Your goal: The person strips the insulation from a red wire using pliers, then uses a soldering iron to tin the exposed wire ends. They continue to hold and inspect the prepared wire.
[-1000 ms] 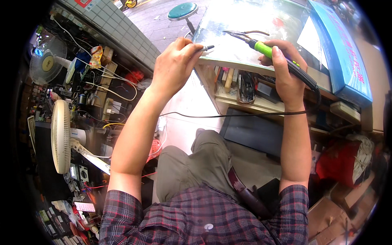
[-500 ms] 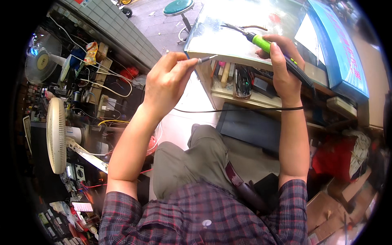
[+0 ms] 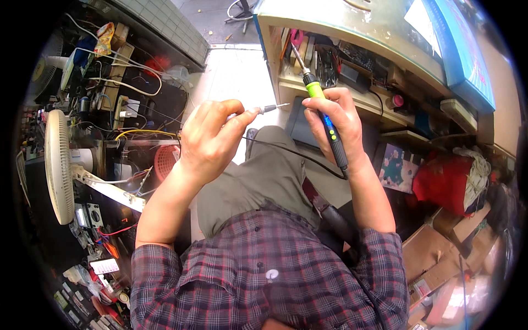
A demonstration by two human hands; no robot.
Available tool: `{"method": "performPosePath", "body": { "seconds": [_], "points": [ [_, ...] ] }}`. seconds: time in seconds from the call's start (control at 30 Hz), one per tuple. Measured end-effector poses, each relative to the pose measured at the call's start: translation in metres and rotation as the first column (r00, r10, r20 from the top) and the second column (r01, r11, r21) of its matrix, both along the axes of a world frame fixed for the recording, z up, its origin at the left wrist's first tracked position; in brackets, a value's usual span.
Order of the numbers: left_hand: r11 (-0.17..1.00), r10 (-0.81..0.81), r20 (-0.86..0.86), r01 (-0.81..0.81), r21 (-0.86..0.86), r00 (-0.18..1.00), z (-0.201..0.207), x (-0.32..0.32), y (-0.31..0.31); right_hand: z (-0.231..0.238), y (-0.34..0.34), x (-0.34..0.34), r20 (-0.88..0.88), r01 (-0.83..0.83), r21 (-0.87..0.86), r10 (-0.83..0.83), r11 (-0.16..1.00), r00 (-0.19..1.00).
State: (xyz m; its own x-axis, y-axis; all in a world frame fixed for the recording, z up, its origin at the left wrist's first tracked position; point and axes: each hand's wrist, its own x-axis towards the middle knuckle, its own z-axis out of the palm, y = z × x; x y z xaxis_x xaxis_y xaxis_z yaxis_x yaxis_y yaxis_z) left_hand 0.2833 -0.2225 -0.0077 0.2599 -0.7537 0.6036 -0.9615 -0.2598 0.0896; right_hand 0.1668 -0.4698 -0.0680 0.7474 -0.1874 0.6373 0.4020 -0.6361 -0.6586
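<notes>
My left hand point(image 3: 212, 137) is closed in a pinch on a thin cable end point(image 3: 268, 109) with a grey sleeve and a bare metal tip pointing right. My right hand point(image 3: 338, 124) is wrapped round the black and green handle of a soldering iron point(image 3: 313, 89). The iron stands tilted, its metal tip up and to the left, apart from the cable end. A black cord point(image 3: 297, 154) runs below both hands and meets the lower end of the iron's handle. Both hands are above my lap.
A glass-topped counter point(image 3: 379, 30) with cluttered shelves stands ahead on the right, with a blue box point(image 3: 467, 60) on top. To the left are a white fan point(image 3: 59, 168), loose wires and a red basket point(image 3: 165, 160). A red bag point(image 3: 443, 181) and cardboard point(image 3: 434, 253) lie at right.
The soldering iron has come down and left, away from the counter top, and its tip points more upward. My left hand with the cable end has dropped slightly. The view has shifted.
</notes>
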Motion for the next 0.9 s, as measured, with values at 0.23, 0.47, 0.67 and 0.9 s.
{"method": "performPosePath", "body": {
  "seconds": [0.23,0.47,0.67,0.9],
  "points": [
    [1.000,-0.020,-0.050,0.020,-0.012,0.999,-0.008,-0.018,0.032,-0.001,0.032,-0.006,-0.095,-0.063,0.086,0.071,0.994,0.993],
    [1.000,-0.004,-0.061,0.003,-0.023,0.998,-0.015,-0.025,0.059,0.002,0.055,-0.015,-0.180,-0.152,0.042,0.157,0.987,0.971],
    [0.999,0.009,-0.082,-0.012,-0.041,0.997,-0.023,-0.032,0.070,0.000,0.072,-0.019,-0.192,-0.133,0.073,0.144,0.989,0.971],
    [0.999,0.014,-0.070,-0.017,-0.048,0.997,-0.028,-0.036,0.077,0.000,0.076,-0.025,-0.193,-0.156,-0.002,0.153,0.988,0.969]
  ]
}}
